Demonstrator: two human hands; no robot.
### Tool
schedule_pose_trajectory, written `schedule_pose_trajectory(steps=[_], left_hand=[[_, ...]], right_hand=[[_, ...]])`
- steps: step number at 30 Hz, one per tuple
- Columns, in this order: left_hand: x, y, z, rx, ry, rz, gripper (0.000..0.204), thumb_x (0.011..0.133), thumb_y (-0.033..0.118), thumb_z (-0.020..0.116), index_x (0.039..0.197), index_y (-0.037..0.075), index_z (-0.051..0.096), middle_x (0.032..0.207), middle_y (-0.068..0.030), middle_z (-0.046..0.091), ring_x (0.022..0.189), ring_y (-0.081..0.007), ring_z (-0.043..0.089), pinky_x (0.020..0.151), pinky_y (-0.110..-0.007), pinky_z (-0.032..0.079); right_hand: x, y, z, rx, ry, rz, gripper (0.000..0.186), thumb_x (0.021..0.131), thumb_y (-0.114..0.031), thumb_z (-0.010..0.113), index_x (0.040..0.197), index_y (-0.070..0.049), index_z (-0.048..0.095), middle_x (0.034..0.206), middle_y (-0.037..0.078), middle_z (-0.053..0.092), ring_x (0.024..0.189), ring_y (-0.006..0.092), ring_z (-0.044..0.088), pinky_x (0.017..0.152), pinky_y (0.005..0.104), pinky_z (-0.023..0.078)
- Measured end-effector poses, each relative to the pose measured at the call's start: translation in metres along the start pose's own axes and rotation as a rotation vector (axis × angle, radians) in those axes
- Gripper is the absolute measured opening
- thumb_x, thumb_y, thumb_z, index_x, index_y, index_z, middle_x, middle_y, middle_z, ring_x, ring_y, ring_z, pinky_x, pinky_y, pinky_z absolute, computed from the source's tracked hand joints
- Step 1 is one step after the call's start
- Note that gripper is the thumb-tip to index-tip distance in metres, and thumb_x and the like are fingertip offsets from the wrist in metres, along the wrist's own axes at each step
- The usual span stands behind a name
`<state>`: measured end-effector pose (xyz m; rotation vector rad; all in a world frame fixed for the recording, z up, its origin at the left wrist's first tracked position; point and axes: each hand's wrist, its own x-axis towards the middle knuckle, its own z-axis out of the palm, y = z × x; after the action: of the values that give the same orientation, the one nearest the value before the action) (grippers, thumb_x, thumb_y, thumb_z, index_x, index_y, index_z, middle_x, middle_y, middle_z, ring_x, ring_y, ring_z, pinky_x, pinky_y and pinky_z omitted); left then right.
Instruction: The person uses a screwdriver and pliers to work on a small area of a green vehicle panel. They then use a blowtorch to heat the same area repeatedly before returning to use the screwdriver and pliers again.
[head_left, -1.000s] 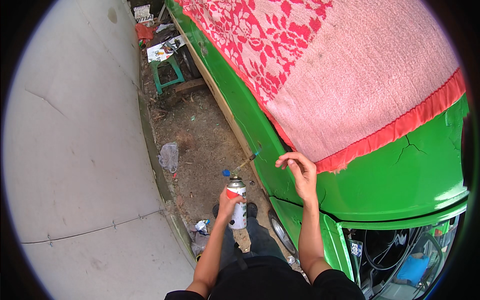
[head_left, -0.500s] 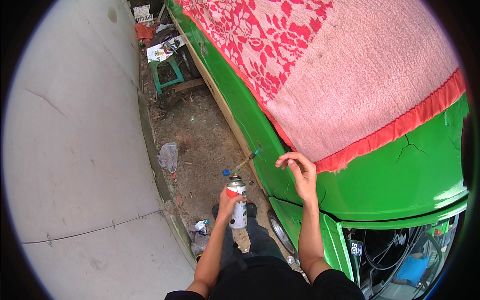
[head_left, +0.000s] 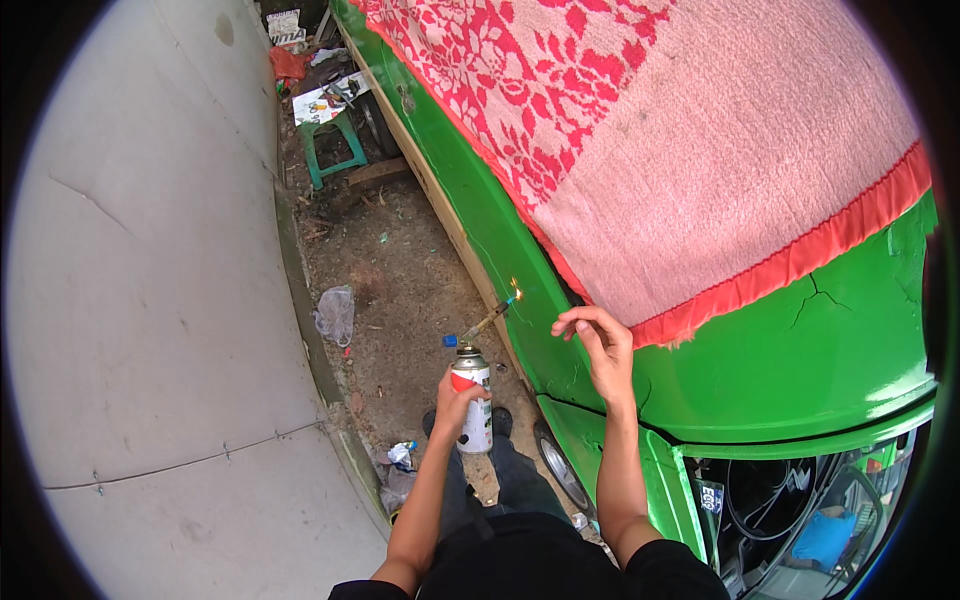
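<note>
**A:** ok so any writing on that gas can (head_left: pixel 473 415)? White label, red patch near the top, some dark print, but it's too small to make out tbh.

**B:** There's also a small dark plate (head_left: pixel 711 498) with pale characters down by the glass, plus a printed white board (head_left: pixel 286 28) at the far end.

**A:** And the place itself?

**B:** Narrow dirt strip (head_left: pixel 390 265) between a big grey panel (head_left: pixel 165 270) and a vehicle's green bodywork (head_left: pixel 770 380), which has cracks in it. Pink and red blanket (head_left: pixel 730 190) draped over the green part. Green stool (head_left: pixel 335 150) further up, clear plastic bag (head_left: pixel 336 315) lying on the dirt near the panel.

**A:** Hands?

**B:** Left hand (head_left: pixel 455 405) is wrapped round the can, which is upright in front of the person's legs. The torch head (head_left: pixel 487 322) on top angles up and right, blue knob (head_left: pixel 450 341) on its left, little yellow-orange flame (head_left: pixel 517 292) at the tip, right by the green side. Can't tell if it's touching.

**A:** Other one?

**B:** Right hand (head_left: pixel 598 345) is loosely open, fingers bent, just beside the blanket's lower corner. Contact there's hard to call.
</note>
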<state>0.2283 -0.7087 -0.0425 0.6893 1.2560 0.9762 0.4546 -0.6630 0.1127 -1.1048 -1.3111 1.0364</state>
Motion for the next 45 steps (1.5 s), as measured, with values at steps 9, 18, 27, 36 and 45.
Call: schedule_pose_trajectory(steps=[9,18,27,36,45], left_hand=[[-0.002,0.003,-0.007,-0.008,-0.005,0.009,0.045,0.062,0.005,0.074,0.104,0.007,0.057,0.086,-0.0040,0.063,0.074,-0.0161,0.061,0.068,-0.031,0.050],[-0.029,0.032,-0.041,0.016,0.047,0.090,0.049,0.063,0.003,0.075,0.107,0.006,0.055,0.088,-0.0044,0.064,0.076,-0.0164,0.062,0.070,-0.032,0.050],[-0.048,0.073,-0.102,0.000,0.133,0.193,0.044,0.062,0.004,0.072,0.103,0.006,0.057,0.085,-0.0042,0.063,0.075,-0.0167,0.061,0.070,-0.032,0.050],[-0.027,0.093,-0.154,0.023,0.178,0.231,0.043,0.063,0.003,0.075,0.102,0.006,0.056,0.086,-0.0043,0.063,0.074,-0.0160,0.061,0.068,-0.032,0.050],[0.038,0.126,-0.169,0.033,0.196,0.203,0.041,0.064,0.003,0.074,0.102,0.006,0.057,0.086,-0.0043,0.063,0.074,-0.0156,0.061,0.068,-0.032,0.050]], right_hand=[[-0.002,-0.001,0.001,0.041,0.014,0.011,0.019,0.102,-0.004,0.052,0.108,0.004,0.068,0.097,0.010,0.071,0.092,0.0173,0.068,0.080,0.0306,0.051],[-0.008,-0.012,0.022,0.102,0.044,0.007,0.019,0.102,-0.003,0.051,0.108,0.004,0.067,0.095,0.010,0.071,0.088,0.0176,0.069,0.077,0.0305,0.051],[-0.002,-0.026,0.074,0.104,0.069,-0.052,0.020,0.101,-0.007,0.050,0.105,0.004,0.067,0.090,0.012,0.072,0.082,0.0190,0.070,0.074,0.0319,0.054],[0.012,-0.019,0.114,0.131,0.107,-0.045,0.021,0.102,-0.011,0.052,0.105,0.003,0.068,0.089,0.012,0.072,0.081,0.0190,0.070,0.073,0.0319,0.054],[0.079,0.001,0.129,0.103,0.134,-0.007,0.021,0.103,-0.011,0.053,0.105,0.003,0.068,0.088,0.012,0.072,0.080,0.0193,0.069,0.073,0.0320,0.054]])
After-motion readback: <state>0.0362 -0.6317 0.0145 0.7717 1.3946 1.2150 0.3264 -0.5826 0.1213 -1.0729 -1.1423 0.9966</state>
